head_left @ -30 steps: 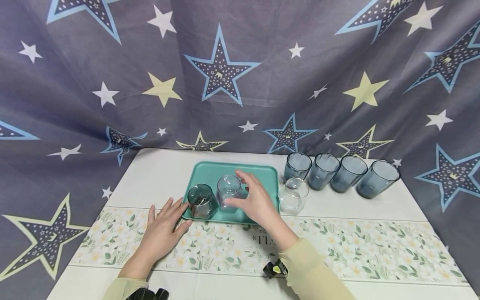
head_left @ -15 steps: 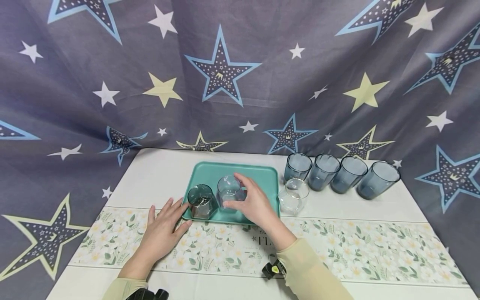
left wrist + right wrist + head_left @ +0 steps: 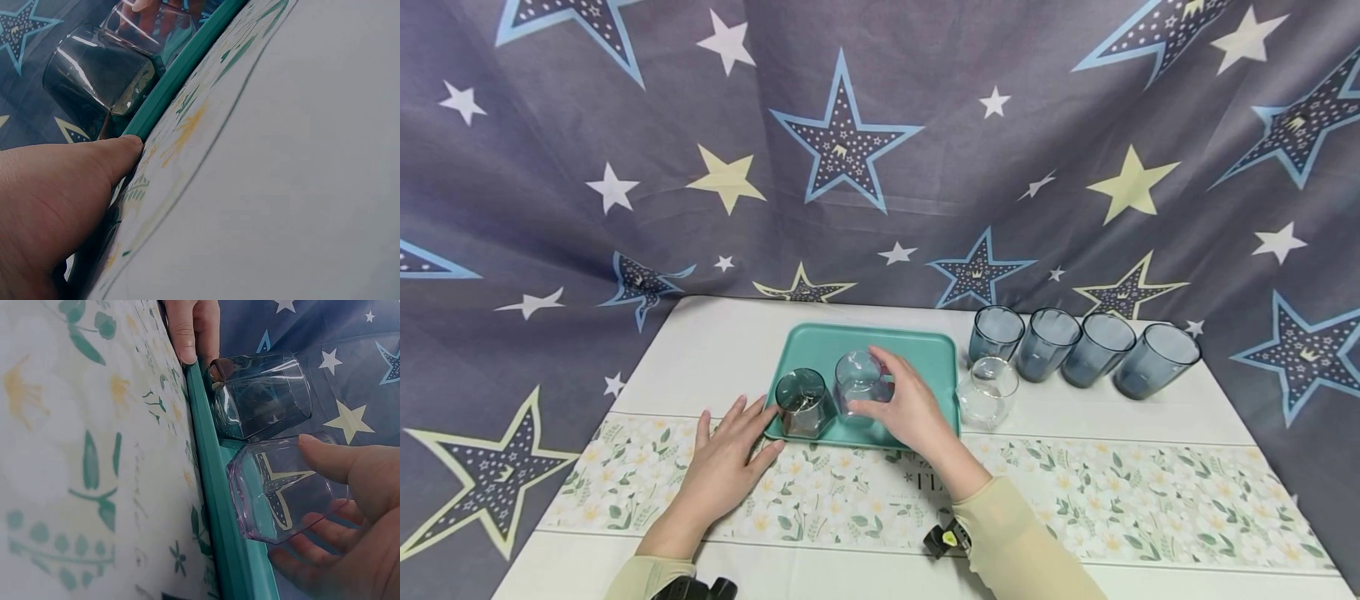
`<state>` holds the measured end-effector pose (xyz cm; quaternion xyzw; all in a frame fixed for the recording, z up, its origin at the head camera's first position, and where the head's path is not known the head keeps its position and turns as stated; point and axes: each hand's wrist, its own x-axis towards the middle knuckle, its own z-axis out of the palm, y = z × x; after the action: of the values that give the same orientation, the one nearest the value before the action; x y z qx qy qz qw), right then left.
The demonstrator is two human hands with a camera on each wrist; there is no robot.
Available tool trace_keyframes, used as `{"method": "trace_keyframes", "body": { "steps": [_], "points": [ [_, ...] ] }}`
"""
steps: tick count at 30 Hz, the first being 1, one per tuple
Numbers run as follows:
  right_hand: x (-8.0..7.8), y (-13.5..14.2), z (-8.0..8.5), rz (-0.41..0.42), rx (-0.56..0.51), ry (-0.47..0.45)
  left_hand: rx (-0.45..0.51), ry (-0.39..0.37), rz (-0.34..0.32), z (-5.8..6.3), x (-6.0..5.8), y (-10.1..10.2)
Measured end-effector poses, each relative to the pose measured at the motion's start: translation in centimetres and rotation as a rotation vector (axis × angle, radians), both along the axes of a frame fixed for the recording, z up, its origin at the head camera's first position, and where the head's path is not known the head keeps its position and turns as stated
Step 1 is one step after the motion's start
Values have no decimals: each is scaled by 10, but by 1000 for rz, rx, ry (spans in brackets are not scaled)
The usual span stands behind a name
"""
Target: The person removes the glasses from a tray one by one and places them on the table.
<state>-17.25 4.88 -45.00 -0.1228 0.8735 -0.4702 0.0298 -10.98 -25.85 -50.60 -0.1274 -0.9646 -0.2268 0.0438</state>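
Note:
A teal tray (image 3: 820, 332) lies on the table. On it stand a smoky dark glass (image 3: 803, 407) at the front left corner and a clear, pink-tinged glass (image 3: 855, 379) beside it. My right hand (image 3: 913, 408) holds the pink-tinged glass from its right side, thumb at the front and fingers round the far side. In the right wrist view this glass (image 3: 275, 490) sits upright between thumb and fingers. My left hand (image 3: 726, 467) lies with fingers extended against the tray's front left corner. Its thumb touches the tray rim (image 3: 181, 75) in the left wrist view.
Right of the tray stands a clear colourless glass (image 3: 987, 396), close to its edge. Several tall blue glasses (image 3: 1047, 346) form a row behind and right of it. A floral strip (image 3: 1112, 492) crosses the white table, and a star-patterned curtain (image 3: 880, 225) hangs behind.
My right hand has shifted slightly left and its thumb and fingers have come in against the pink-tinged glass. The left hand and the other glasses stay where they were.

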Motion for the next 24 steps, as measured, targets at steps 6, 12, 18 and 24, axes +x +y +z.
{"method": "trace_keyframes", "body": {
  "steps": [6,12,18,24],
  "points": [
    [0,1,-1,-5,10,11,-5,-17,1,0,-1,0],
    [0,2,-1,-7,12,22,-9,-17,4,-1,-1,0],
    [1,2,-1,-16,11,21,-7,-16,8,-1,-1,0],
    [1,1,-1,-45,13,8,-9,-14,7,0,-1,1]
  ]
}}
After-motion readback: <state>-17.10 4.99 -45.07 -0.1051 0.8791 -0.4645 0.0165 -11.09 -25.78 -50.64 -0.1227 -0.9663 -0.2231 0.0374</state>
